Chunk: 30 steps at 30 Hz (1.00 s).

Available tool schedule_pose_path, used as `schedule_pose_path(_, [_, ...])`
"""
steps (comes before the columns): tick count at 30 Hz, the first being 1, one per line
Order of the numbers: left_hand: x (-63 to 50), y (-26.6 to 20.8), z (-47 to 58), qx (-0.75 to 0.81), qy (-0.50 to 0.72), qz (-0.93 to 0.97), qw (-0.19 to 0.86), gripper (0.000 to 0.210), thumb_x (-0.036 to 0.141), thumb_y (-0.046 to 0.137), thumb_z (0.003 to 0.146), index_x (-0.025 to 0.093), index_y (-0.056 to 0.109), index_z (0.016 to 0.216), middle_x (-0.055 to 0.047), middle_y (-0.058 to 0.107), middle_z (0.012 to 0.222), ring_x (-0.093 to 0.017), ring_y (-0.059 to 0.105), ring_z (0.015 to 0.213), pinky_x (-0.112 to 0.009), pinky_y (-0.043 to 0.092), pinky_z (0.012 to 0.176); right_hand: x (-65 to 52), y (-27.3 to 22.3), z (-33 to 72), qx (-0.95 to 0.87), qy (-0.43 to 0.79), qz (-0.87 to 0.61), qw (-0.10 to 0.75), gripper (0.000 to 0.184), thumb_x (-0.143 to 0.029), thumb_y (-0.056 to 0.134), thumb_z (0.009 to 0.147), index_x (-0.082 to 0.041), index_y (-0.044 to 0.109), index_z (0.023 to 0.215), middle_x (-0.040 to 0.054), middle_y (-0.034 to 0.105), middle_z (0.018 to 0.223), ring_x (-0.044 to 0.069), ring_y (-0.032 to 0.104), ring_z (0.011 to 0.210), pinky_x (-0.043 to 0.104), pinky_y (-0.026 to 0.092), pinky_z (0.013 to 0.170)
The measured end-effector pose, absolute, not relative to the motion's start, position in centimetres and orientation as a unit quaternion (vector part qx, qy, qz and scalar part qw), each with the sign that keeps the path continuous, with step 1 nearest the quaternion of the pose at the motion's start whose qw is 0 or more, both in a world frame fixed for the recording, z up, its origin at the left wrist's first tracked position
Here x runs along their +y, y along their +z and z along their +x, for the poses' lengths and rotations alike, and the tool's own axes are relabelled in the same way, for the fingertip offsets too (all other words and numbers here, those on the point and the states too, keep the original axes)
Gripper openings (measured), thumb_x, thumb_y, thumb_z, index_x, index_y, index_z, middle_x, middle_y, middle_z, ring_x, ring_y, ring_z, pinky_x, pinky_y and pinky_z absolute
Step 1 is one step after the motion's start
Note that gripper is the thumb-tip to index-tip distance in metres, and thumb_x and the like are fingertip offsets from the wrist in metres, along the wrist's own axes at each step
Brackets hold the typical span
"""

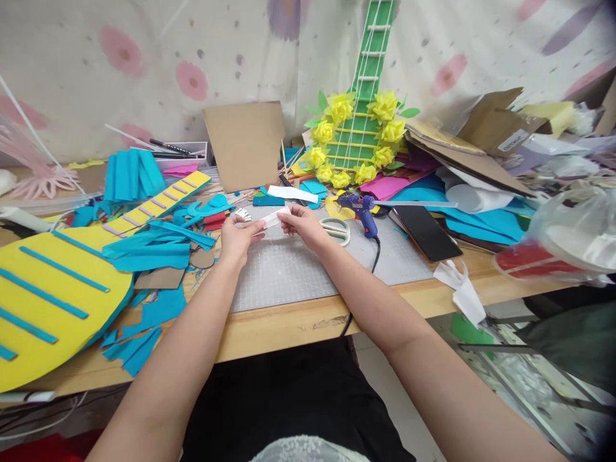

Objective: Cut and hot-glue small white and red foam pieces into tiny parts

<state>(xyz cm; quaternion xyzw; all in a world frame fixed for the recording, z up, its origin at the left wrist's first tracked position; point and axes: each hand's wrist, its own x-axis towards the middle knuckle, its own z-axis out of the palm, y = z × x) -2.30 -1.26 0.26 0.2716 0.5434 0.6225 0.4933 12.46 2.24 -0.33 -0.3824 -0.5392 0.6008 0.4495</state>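
A short white paper strip (274, 219) is stretched between my two hands above the grey cutting mat (283, 279). My left hand (237, 237) pinches its left end, and my right hand (304, 224) pinches the right end. Just beside my right hand lie scissors with pale handles (342, 232), partly hidden. A blue glue gun (362, 210) with a long clear glue stick rests on the mat farther right. Behind my hands another white strip (292, 194) lies over blue scraps. Several tiny white rolled pieces (242, 213) sit near my left fingers.
On the left a yellow guitar shape (62, 289) with blue strips lies among blue paper scraps (149, 253). A green guitar shape with yellow paper flowers (341, 108) stands at the back. A phone (426, 230), a plastic-wrapped bucket (539, 260) and cardboard (248, 147) crowd the table.
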Motion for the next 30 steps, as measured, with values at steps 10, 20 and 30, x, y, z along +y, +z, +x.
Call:
schedule_pose_path(10, [-1.1, 0.3, -2.2, 0.535, 0.626, 0.275, 0.497, 0.051, 0.003, 0.075, 0.051, 0.020, 0.035, 0.077, 0.004, 0.061, 0.059, -0.014, 0.064, 0.058, -0.030, 0.055, 0.062, 2.2, -0.5, 12.4, -0.559, 0.591, -0.369, 0.451, 0.032, -0.044, 0.068, 0.066, -0.018, 0.050, 0.065, -0.0051, 0.053, 0.051, 0.005, 0.045, 0.043, 0.019, 0.030, 0.042])
schedule_pose_path(20, [-0.9, 0.0, -2.1, 0.489, 0.637, 0.262, 0.535, 0.054, 0.013, 0.082, 0.042, 0.019, 0.036, 0.070, 0.003, 0.061, 0.066, -0.012, 0.063, 0.067, -0.027, 0.051, 0.066, 1.6, -0.7, 11.5, -0.531, 0.658, -0.280, 0.455, 0.036, -0.030, 0.073, 0.060, -0.021, 0.052, 0.089, -0.0038, 0.060, 0.080, 0.009, 0.056, 0.076, 0.022, 0.046, 0.068])
schedule_pose_path(30, [-0.7, -0.5, -1.9, 0.481, 0.643, 0.276, 0.529, 0.050, 0.015, 0.080, 0.044, 0.019, 0.039, 0.073, 0.009, 0.052, 0.055, -0.006, 0.053, 0.052, -0.020, 0.041, 0.059, 1.6, -1.5, 10.3, -0.502, 0.656, -0.337, 0.452, 0.056, -0.020, 0.077, 0.051, -0.022, 0.039, 0.093, -0.0082, 0.062, 0.064, 0.010, 0.059, 0.061, 0.028, 0.051, 0.066])
